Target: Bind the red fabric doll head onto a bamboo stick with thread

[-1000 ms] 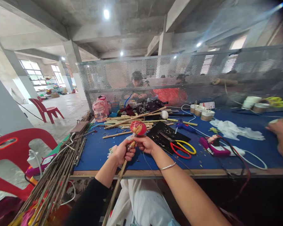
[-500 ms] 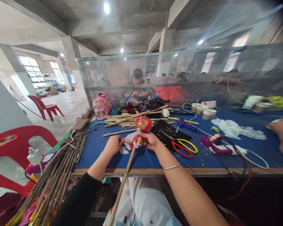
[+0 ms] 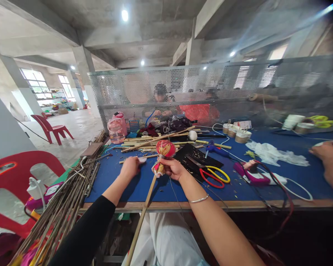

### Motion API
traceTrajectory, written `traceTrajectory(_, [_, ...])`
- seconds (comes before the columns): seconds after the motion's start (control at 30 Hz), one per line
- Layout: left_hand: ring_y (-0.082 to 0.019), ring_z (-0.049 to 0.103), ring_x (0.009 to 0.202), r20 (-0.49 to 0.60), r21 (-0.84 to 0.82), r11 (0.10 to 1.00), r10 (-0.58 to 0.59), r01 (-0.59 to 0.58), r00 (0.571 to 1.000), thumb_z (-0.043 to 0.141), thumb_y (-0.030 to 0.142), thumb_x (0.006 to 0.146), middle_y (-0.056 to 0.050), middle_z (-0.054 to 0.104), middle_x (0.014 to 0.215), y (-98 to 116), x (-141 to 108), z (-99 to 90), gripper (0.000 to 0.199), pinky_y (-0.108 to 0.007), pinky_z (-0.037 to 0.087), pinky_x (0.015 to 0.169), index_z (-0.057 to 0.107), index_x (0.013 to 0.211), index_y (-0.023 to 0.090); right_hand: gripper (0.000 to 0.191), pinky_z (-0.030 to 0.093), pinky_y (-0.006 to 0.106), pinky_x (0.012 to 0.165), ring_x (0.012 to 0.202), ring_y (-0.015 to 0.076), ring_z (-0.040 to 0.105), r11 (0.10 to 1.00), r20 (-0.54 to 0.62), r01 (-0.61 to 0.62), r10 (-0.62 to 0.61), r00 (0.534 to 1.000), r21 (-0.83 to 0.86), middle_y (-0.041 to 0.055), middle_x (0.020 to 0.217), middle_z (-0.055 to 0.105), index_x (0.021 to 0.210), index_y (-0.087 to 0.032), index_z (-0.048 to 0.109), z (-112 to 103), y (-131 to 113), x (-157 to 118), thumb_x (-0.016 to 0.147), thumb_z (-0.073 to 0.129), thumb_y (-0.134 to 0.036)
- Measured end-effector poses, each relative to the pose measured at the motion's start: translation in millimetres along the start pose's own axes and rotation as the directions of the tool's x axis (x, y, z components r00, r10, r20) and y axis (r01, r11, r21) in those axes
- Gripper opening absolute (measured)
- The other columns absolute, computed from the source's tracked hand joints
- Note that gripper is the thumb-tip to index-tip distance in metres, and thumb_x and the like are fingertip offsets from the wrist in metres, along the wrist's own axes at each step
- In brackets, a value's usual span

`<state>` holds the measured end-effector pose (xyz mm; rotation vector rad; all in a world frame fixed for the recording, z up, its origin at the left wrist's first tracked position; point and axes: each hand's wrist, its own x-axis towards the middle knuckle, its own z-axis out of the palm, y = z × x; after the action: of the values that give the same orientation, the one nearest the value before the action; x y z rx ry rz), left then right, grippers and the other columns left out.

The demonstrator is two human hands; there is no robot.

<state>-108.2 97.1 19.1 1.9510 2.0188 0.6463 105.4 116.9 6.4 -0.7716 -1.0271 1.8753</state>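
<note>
A thin bamboo stick (image 3: 140, 231) slants up from my lap. Its top carries a round red-and-yellow wrapped head (image 3: 165, 148), with a tuft of pale and red cloth (image 3: 158, 168) gathered below it. My right hand (image 3: 173, 168) pinches the neck just under the head. To the left, apart from the stick, my left hand (image 3: 130, 168) is closed over the table, and a small white scrap (image 3: 142, 160) shows at its fingertips. Scissors (image 3: 213, 175) with red and yellow handles lie right of my right hand, partly on a black sheet (image 3: 201, 158).
Bamboo pieces (image 3: 140, 142) and a white ball (image 3: 192, 135) lie behind. A blue glue gun (image 3: 218, 148), purple power strip (image 3: 251, 173) and white plastic (image 3: 277, 152) are to the right. Another person's hand (image 3: 329, 159) rests at far right. Sticks (image 3: 63, 199) pile at left.
My left hand has moved slightly left, away from the stick's head, with the white scrap at its fingertips. My right hand still grips the neck, and the pale cloth there now hangs narrower.
</note>
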Motion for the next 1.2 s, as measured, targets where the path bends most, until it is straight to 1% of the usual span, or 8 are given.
traceTrajectory(0.13, [-0.023, 0.057, 0.101, -0.191, 0.056, 0.978, -0.185, 0.199, 0.964, 0.055, 0.033, 0.086, -0.008, 0.059, 0.113, -22.9, -5.9, -45.1, 0.030, -0.045, 0.047, 0.086, 0.057, 0.109, 0.015, 0.019, 0.026, 0.015, 0.030, 0.048, 0.0145, 0.063, 1.000, 0.025, -0.003, 0.004, 1.000, -0.026, 0.0069, 0.064, 0.070, 0.075, -0.012, 0.061, 2.8, 0.6, -0.4, 0.066, 0.074, -0.022])
traceTrajectory(0.27, [-0.038, 0.037, 0.125, -0.341, -0.006, 0.983, -0.175, 0.184, 0.923, 0.051, 0.034, 0.086, -0.019, 0.045, 0.132, 11.5, -25.3, -44.7, 0.038, -0.054, 0.030, 0.098, 0.050, 0.117, 0.011, 0.019, 0.030, 0.017, 0.032, 0.049, 0.0161, 0.064, 0.999, 0.042, 0.009, -0.007, 0.999, -0.047, 0.0085, 0.064, 0.070, 0.073, -0.012, 0.060, 4.6, 0.4, 1.0, 0.066, 0.073, -0.024])
traceTrajectory(0.43, [-0.027, 0.059, 0.106, -0.140, -0.190, 0.981, 0.016, -0.043, 0.990, 0.039, 0.044, 0.090, -0.017, 0.062, 0.117, 86.4, -51.2, 19.8, 0.040, -0.033, 0.042, 0.084, 0.050, 0.116, 0.016, 0.028, 0.015, 0.016, 0.030, 0.032, 0.0046, 0.042, 0.995, 0.005, 0.066, -0.066, 0.998, -0.081, -0.0032, 0.048, 0.058, 0.069, -0.014, 0.056, 3.2, 2.0, 2.9, 0.060, 0.077, -0.029])
traceTrajectory(0.57, [-0.026, 0.064, 0.089, -0.073, -0.313, 0.950, -0.014, -0.010, 0.997, 0.034, 0.037, 0.092, -0.018, 0.068, 0.099, 97.9, -52.4, 46.2, 0.033, -0.031, 0.042, 0.071, 0.053, 0.106, 0.014, 0.032, 0.010, 0.018, 0.031, 0.031, 0.0020, 0.031, 0.987, -0.007, 0.085, -0.086, 0.996, -0.138, -0.0071, 0.043, 0.050, 0.066, -0.015, 0.054, 3.6, 2.6, 2.2, 0.058, 0.078, -0.034])
traceTrajectory(0.73, [-0.022, 0.061, 0.080, -0.115, -0.400, 0.917, -0.062, 0.011, 0.991, 0.036, 0.034, 0.090, -0.012, 0.067, 0.086, 72.2, -42.2, 35.0, 0.028, -0.029, 0.040, 0.068, 0.057, 0.088, 0.016, 0.031, 0.006, 0.018, 0.032, 0.030, 0.0013, 0.019, 0.979, 0.003, 0.074, -0.075, 0.997, -0.192, -0.0126, 0.036, 0.034, 0.064, -0.017, 0.052, 2.5, 1.6, 2.4, 0.057, 0.077, -0.034])
traceTrajectory(0.93, [-0.014, 0.050, 0.063, -0.090, -0.551, 0.835, -0.070, 0.009, 0.994, 0.046, 0.035, 0.086, -0.003, 0.057, 0.070, 61.6, -51.1, 22.9, 0.020, -0.023, 0.034, 0.057, 0.053, 0.079, 0.018, 0.033, 0.004, 0.018, 0.033, 0.032, 0.0015, 0.017, 0.984, 0.042, 0.051, -0.044, 0.998, -0.173, -0.0133, 0.036, 0.032, 0.064, -0.018, 0.050, 1.6, 2.4, 1.3, 0.054, 0.078, -0.031])
traceTrajectory(1.07, [-0.007, 0.033, 0.043, 0.118, -0.710, 0.698, -0.009, 0.091, 0.993, 0.043, 0.047, 0.084, 0.005, 0.040, 0.058, 65.4, -56.7, 11.0, 0.028, -0.019, 0.023, 0.041, 0.048, 0.079, 0.020, 0.035, 0.004, 0.019, 0.034, 0.033, 0.0018, 0.015, 0.988, 0.068, 0.072, -0.064, 0.996, -0.134, -0.0140, 0.036, 0.029, 0.065, -0.019, 0.049, 2.3, 1.6, 1.4, 0.052, 0.079, -0.031])
traceTrajectory(1.2, [-0.004, 0.020, 0.037, 0.330, -0.787, 0.584, 0.123, 0.200, 0.936, 0.043, 0.057, 0.080, 0.008, 0.032, 0.056, 64.2, -55.9, 2.7, 0.038, -0.015, 0.014, 0.035, 0.047, 0.074, 0.020, 0.033, 0.004, 0.019, 0.036, 0.034, 0.0016, 0.014, 0.990, 0.119, 0.105, -0.093, 0.988, -0.096, -0.0140, 0.038, 0.028, 0.072, -0.017, 0.056, 0.6, -0.8, -0.8, 0.052, 0.079, -0.028])
